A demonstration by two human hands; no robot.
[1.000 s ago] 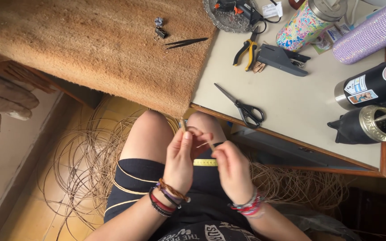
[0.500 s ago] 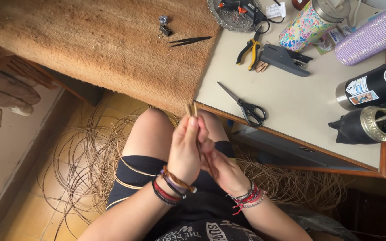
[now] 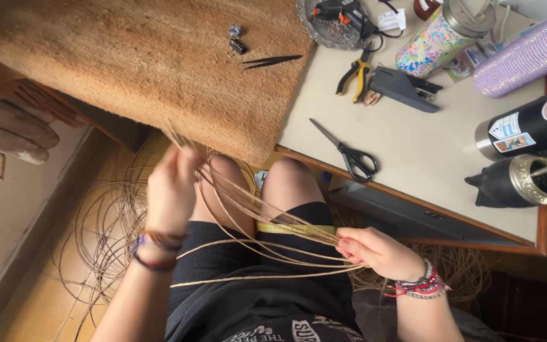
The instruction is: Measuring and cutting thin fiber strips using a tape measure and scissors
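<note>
A pale table (image 3: 413,158) (wood-edged) half under a brown mat (image 3: 147,63); yellowish tiled floor (image 3: 33,304) below.

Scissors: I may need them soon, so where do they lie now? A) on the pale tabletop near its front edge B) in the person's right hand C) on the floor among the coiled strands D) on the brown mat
A: the black-handled scissors lie closed on the pale tabletop near its front edge, clear of both hands.

White labels on black bottle (image 3: 530,130), right; maybe a tag (image 3: 392,19) top.
</note>
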